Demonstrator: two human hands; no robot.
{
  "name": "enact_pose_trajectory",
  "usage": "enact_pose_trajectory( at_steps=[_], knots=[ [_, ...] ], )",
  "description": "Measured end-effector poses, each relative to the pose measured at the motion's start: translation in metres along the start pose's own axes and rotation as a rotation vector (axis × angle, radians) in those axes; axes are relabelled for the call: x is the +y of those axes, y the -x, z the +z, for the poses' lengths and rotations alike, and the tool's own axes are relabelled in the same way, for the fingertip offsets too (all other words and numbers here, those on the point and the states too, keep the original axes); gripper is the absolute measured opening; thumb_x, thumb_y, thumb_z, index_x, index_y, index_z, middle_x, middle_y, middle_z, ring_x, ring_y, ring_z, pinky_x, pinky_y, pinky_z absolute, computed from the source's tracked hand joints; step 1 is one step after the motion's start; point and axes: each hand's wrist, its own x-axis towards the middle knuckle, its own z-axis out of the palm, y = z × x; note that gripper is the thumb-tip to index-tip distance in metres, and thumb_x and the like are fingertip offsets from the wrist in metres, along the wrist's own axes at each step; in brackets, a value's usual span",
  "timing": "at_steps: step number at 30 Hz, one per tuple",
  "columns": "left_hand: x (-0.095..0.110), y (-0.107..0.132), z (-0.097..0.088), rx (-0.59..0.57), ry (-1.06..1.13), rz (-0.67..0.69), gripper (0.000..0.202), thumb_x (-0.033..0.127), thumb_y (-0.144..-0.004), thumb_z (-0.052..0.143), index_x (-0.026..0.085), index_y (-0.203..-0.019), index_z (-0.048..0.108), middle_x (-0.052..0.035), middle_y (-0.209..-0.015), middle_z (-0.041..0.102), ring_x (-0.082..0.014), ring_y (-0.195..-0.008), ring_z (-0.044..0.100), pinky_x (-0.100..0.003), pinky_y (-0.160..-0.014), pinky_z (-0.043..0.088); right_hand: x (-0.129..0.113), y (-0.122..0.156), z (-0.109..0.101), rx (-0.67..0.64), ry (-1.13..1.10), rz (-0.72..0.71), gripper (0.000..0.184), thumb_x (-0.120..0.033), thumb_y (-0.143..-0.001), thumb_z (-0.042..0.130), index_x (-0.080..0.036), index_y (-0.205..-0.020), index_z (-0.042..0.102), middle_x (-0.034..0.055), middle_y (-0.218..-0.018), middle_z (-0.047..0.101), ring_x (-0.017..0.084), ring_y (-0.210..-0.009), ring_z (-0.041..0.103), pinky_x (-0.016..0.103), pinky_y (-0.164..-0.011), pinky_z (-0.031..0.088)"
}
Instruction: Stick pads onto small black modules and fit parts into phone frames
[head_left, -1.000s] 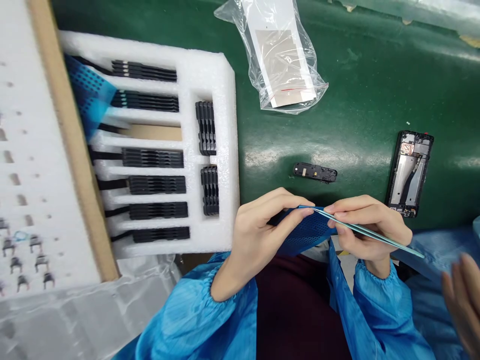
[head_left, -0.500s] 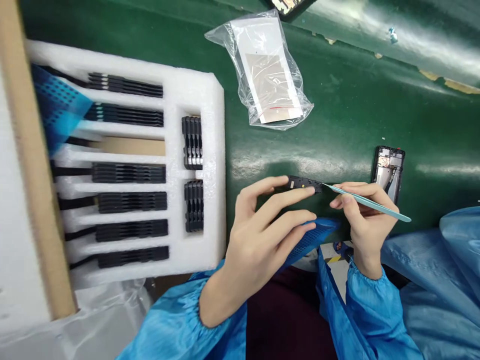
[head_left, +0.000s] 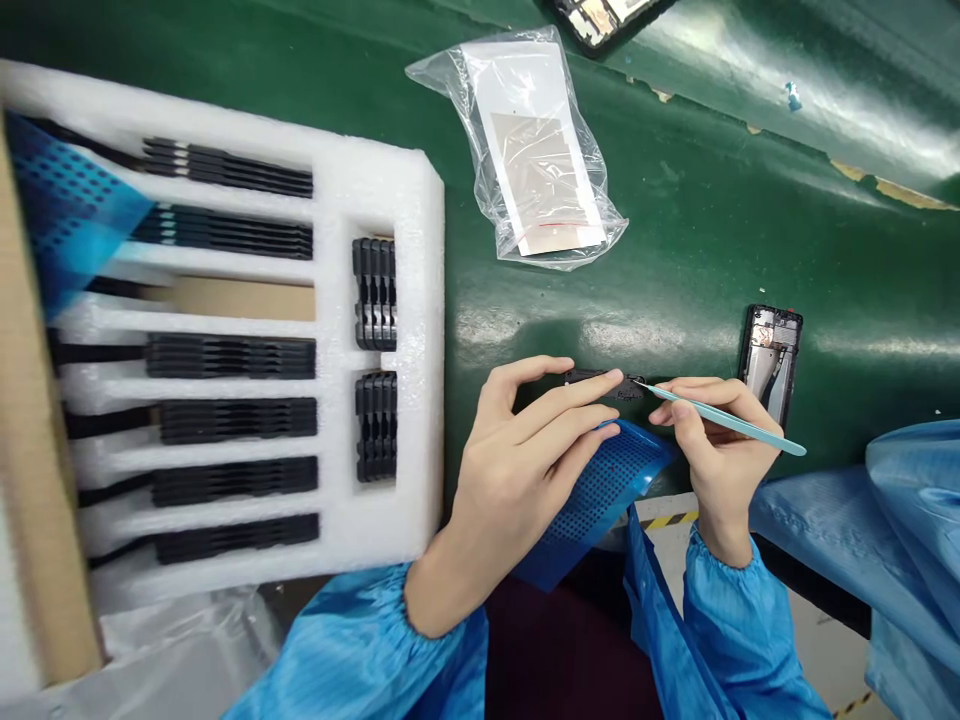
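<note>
My left hand (head_left: 517, 460) steadies a narrow black plastic phone part (head_left: 626, 388) by its left end and near edge, its fingers extended and two fingertips against the part. My right hand (head_left: 724, 435) pinches light-blue tweezers (head_left: 739, 418). Their thin tip meets the right end of the part, by a small curved dark piece too fine to make out. A blue perforated film (head_left: 600, 490) lies below my left fingers. Just beyond my right hand rests an opened phone body (head_left: 772, 345), its insides showing.
At left, a white foam tray (head_left: 427, 400) holds black parts in slots beside a cardboard edge (head_left: 45, 480). Another blue film (head_left: 75, 205) lies over its corner. A clear plastic bag (head_left: 544, 150) with a card lies beyond my hands, near another opened phone (head_left: 600, 20) on the green table (head_left: 675, 250).
The part has turned to show a plainer side and lies slightly lower. The tweezers stay at its right end. More blue film shows below my left hand. The view has shifted slightly.
</note>
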Motion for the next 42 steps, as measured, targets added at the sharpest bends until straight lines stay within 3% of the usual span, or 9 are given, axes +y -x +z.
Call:
enact_pose_trajectory(
  at_steps=[7,16,22,27,34,38,40,42],
  knots=[
    [0.002,-0.001,0.000,-0.013,-0.032,-0.010,0.015,0.009,-0.100,0.078,0.022,-0.106,0.078,-0.0018,-0.126,0.085,-0.0277,-0.127,0.068,-0.048,-0.107,0.060,0.000,0.001,-0.001,-0.005,0.060,-0.004,0.004,-0.021,-0.096,0.083,-0.024,-0.095,0.080,0.0033,-0.095,0.083,0.021,-0.076,0.081,0.038,-0.073,0.071],
    [0.002,0.000,0.000,-0.009,-0.032,-0.009,0.014,0.008,-0.100,0.078,0.021,-0.106,0.078,-0.0019,-0.126,0.085,-0.0274,-0.127,0.067,-0.046,-0.108,0.059,-0.001,0.001,0.000,-0.004,0.056,-0.017,0.008,-0.016,-0.095,0.081,-0.024,-0.094,0.079,0.0023,-0.095,0.082,0.020,-0.076,0.080,0.038,-0.074,0.071],
    [0.003,-0.001,0.000,-0.009,-0.027,-0.004,0.014,0.008,-0.100,0.078,0.020,-0.106,0.078,-0.0027,-0.127,0.085,-0.0273,-0.128,0.066,-0.046,-0.109,0.058,-0.003,0.004,0.003,-0.013,0.091,-0.099,0.015,-0.010,-0.095,0.077,-0.024,-0.100,0.079,0.0032,-0.101,0.082,0.019,-0.075,0.080,0.034,-0.065,0.069],
    [0.001,0.000,0.001,-0.007,-0.027,-0.001,0.015,0.007,-0.099,0.078,0.020,-0.108,0.078,-0.0026,-0.128,0.084,-0.0275,-0.129,0.066,-0.048,-0.109,0.059,0.000,0.010,0.002,0.007,0.263,-0.261,0.019,-0.009,-0.094,0.078,-0.025,-0.104,0.078,0.0044,-0.102,0.083,0.023,-0.088,0.083,0.040,-0.073,0.071],
    [-0.001,0.001,0.004,0.000,-0.020,0.004,0.016,0.007,-0.100,0.077,0.020,-0.109,0.078,-0.0029,-0.128,0.084,-0.0276,-0.130,0.065,-0.047,-0.110,0.059,0.000,0.013,0.003,0.014,0.318,-0.347,0.025,-0.008,-0.092,0.078,-0.025,-0.110,0.077,0.0041,-0.103,0.082,0.023,-0.089,0.083,0.040,-0.074,0.072],
    [-0.001,0.000,0.001,-0.003,-0.020,0.011,0.018,0.006,-0.100,0.077,0.021,-0.109,0.077,-0.0032,-0.127,0.084,-0.0280,-0.128,0.066,-0.047,-0.109,0.059,-0.011,0.011,0.000,0.160,0.350,-0.436,0.016,-0.018,-0.101,0.064,-0.026,-0.105,0.077,0.0099,-0.130,0.076,0.033,-0.116,0.080,0.056,-0.091,0.072],
    [-0.002,0.001,-0.001,0.000,-0.037,0.038,0.019,0.006,-0.099,0.077,0.022,-0.109,0.078,-0.0050,-0.131,0.083,-0.0285,-0.128,0.067,-0.047,-0.109,0.058,-0.019,0.006,-0.001,0.116,0.362,-0.421,0.028,-0.016,-0.106,0.051,-0.028,-0.109,0.076,0.0099,-0.139,0.072,0.033,-0.123,0.077,0.058,-0.097,0.070],
    [-0.004,0.002,-0.002,0.013,-0.062,0.058,0.019,0.008,-0.099,0.077,0.023,-0.110,0.079,-0.0082,-0.140,0.078,-0.0302,-0.129,0.067,-0.049,-0.110,0.058,-0.026,-0.003,-0.001,-0.051,0.372,-0.373,0.037,-0.012,-0.106,0.045,-0.028,-0.121,0.075,0.0094,-0.134,0.074,0.028,-0.116,0.079,0.050,-0.094,0.070]
  ],
)
